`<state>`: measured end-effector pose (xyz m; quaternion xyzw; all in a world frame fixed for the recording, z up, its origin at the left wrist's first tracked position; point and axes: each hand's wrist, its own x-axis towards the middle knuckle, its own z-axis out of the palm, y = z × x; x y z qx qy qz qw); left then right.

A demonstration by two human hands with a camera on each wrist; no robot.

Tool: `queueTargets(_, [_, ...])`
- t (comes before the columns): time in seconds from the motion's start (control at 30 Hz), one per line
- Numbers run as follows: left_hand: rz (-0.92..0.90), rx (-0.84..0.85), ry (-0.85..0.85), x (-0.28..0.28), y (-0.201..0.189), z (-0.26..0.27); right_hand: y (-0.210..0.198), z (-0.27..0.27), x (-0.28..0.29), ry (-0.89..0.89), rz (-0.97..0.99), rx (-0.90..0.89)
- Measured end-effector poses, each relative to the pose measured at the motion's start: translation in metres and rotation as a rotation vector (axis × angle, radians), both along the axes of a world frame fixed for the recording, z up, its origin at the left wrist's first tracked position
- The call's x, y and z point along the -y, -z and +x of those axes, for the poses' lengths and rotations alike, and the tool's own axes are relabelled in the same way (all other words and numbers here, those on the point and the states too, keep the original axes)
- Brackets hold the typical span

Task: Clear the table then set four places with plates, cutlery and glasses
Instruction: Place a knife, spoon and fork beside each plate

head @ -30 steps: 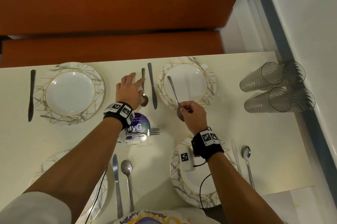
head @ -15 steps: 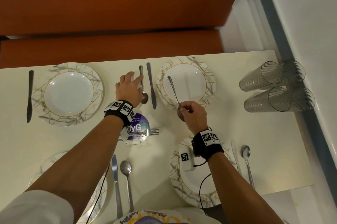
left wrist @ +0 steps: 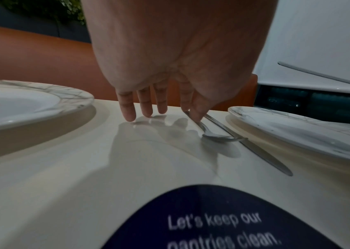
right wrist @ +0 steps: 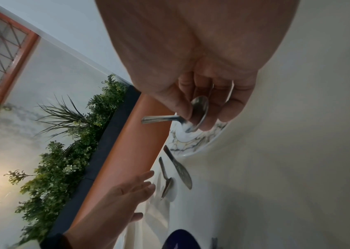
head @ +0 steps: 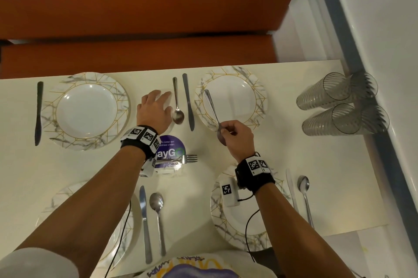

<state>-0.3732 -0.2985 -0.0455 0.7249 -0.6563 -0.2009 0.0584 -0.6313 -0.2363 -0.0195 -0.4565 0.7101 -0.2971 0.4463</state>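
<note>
My left hand (head: 153, 108) lies flat on the table with straight fingers, its thumb side against a spoon (head: 177, 105) that lies beside a knife (head: 188, 101). In the left wrist view the thumb (left wrist: 197, 109) touches that spoon's handle (left wrist: 204, 126). My right hand (head: 235, 135) pinches a second spoon (head: 211, 105) by its bowl, and the handle points out over the far right plate (head: 260, 96). The right wrist view shows fingers curled round the spoon's bowl (right wrist: 197, 112). A far left plate (head: 87, 110) has a knife (head: 39, 112) on its left.
Two near plates (head: 233, 228) (head: 56, 198) sit partly under my arms, each with a knife (head: 143, 216) (head: 291, 189) and spoon (head: 157, 214) (head: 304, 194). A fork (head: 188, 158) lies on a purple sticker (head: 169, 148). Stacked glasses (head: 334, 92) (head: 343, 119) lie on their sides by the right wall.
My left hand's fingers have slid slightly left off the spoon's handle and flattened onto the table. The right hand keeps its spoon in the same spot.
</note>
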Motion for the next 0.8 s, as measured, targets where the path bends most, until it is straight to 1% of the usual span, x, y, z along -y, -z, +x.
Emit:
queueTargets(0.07, [-0.021, -0.017, -0.024, -0.012, -0.002, 0.004, -0.004, 0.008, 0.001, 0.002, 0.008, 0.014])
queueTargets(0.13, [-0.059, -0.072, -0.043, -0.025, -0.005, 0.008, -0.007, 0.018, 0.002, -0.012, 0.006, 0.022])
queueTargets(0.27, [-0.175, -0.251, -0.034, -0.052, -0.019, 0.009, -0.016, 0.052, 0.0, -0.061, -0.016, 0.051])
queueTargets(0.37, [-0.196, -0.416, -0.052, -0.068, -0.035, 0.01, -0.025, 0.086, -0.007, -0.057, -0.022, 0.108])
queueTargets(0.47, [-0.223, -0.551, -0.086, -0.081, -0.047, 0.012, -0.033, 0.116, -0.012, -0.053, -0.056, 0.102])
queueTargets(0.57, [-0.295, -0.611, -0.119, -0.099, -0.055, 0.035, -0.039, 0.154, -0.021, -0.08, -0.083, 0.062])
queueTargets(0.67, [-0.307, -0.683, -0.199, -0.115, -0.059, 0.071, -0.044, 0.199, -0.035, -0.086, -0.092, 0.052])
queueTargets(0.8, [-0.288, -0.79, -0.278, -0.132, -0.063, 0.131, -0.048, 0.262, -0.061, -0.07, -0.107, 0.098])
